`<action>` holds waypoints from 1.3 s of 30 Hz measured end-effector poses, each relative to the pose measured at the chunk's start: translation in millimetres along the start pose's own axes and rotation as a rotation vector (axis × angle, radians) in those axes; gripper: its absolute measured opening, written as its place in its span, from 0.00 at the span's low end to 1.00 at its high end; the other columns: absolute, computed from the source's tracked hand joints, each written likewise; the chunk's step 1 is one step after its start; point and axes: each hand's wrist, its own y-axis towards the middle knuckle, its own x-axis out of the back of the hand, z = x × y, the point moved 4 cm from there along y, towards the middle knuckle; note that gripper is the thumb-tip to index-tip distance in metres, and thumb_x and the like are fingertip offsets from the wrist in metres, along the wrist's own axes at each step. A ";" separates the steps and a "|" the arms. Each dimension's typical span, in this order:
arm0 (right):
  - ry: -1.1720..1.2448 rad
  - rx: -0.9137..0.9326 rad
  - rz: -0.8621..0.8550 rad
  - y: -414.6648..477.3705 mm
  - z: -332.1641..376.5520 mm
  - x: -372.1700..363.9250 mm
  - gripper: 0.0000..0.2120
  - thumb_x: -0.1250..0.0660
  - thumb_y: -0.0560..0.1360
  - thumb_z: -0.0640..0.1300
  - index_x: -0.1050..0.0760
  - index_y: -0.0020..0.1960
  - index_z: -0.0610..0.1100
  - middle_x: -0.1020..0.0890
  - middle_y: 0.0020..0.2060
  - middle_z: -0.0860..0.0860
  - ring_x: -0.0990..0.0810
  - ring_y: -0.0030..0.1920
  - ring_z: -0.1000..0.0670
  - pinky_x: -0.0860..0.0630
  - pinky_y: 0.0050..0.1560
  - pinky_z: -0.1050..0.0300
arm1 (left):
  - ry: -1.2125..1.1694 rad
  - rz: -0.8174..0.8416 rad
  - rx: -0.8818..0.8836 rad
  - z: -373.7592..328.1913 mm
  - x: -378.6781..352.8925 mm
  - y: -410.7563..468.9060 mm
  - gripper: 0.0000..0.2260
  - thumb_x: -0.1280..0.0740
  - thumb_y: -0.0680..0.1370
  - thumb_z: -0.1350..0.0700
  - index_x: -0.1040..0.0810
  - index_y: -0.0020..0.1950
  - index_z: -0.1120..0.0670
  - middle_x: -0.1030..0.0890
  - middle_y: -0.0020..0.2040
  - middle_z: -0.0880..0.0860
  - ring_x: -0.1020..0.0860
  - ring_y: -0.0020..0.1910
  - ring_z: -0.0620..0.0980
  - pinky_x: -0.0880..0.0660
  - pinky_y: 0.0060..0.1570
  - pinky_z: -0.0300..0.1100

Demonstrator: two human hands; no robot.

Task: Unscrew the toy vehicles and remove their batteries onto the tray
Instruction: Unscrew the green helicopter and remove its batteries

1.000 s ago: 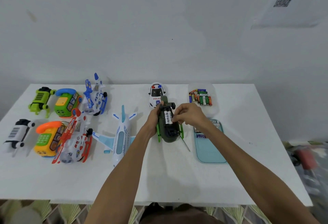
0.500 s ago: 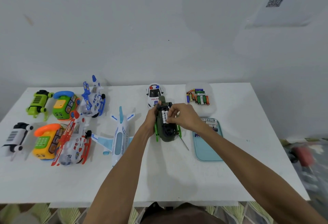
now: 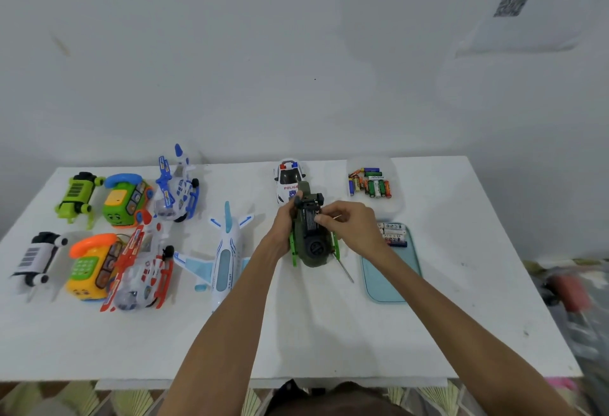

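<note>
In the head view, the left hand [image 3: 283, 227] grasps the dark green toy vehicle [image 3: 313, 247] by its left flank and holds it belly-up on the table, near its far edge and just left of the tray [image 3: 392, 280]. A second ago, pale battery faces showed plainly in the open battery bay [image 3: 309, 217]. Now the bay reads dark, with only faint lettering. The right hand [image 3: 354, 227] has drawn back a little toward the tray, its curled fingertips touching the bay's right edge. This probably means a cell is being lifted out, so this toy's removal step looks under way but not done (its cover is already off).

Much is hard to make out. A thin yellowish tip pokes out past the right fingers, but whether they pinch a battery, a screw or nothing cannot be told. The hands hide the bay's sides, so how many cells are left in it is unclear. The batteries on the tray [image 3: 392, 235] lie at its far end, partly behind the right wrist. The screwdriver [image 3: 344, 270] lies between toy and tray, its handle hidden by the toy.
</note>
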 end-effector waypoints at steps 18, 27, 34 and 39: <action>0.096 -0.324 -0.151 11.0 -6.9 -12.8 0.20 0.29 0.74 0.62 0.15 0.50 0.45 0.17 0.37 0.58 0.21 0.42 0.60 0.31 0.36 0.67 | -0.003 -0.015 0.024 0.3 0.1 -2.9 0.18 0.39 0.84 0.43 0.18 0.56 0.55 0.14 0.44 0.56 0.16 0.39 0.53 0.19 0.39 0.45; 0.056 -0.351 -0.257 8.0 -6.1 -21.9 0.18 0.29 0.73 0.64 0.15 0.44 0.49 0.15 0.37 0.55 0.17 0.42 0.53 0.19 0.44 0.55 | -0.010 -0.028 0.017 1.7 1.8 1.1 0.19 0.37 0.83 0.42 0.17 0.55 0.56 0.14 0.46 0.57 0.16 0.41 0.54 0.19 0.43 0.46; -0.187 -0.220 -0.334 7.0 0.3 -29.3 0.24 0.37 0.77 0.66 0.17 0.49 0.45 0.14 0.40 0.51 0.16 0.40 0.51 0.17 0.41 0.51 | 0.008 -0.057 0.012 2.0 2.1 2.6 0.21 0.38 0.83 0.41 0.18 0.63 0.57 0.14 0.51 0.58 0.15 0.44 0.54 0.19 0.42 0.47; -0.232 -0.254 -0.281 5.8 -5.6 -35.1 0.26 0.42 0.80 0.66 0.20 0.53 0.44 0.15 0.44 0.48 0.16 0.42 0.48 0.17 0.42 0.49 | 0.029 -0.031 0.009 2.0 0.1 1.9 0.18 0.38 0.84 0.43 0.17 0.53 0.56 0.14 0.43 0.56 0.16 0.39 0.52 0.20 0.39 0.44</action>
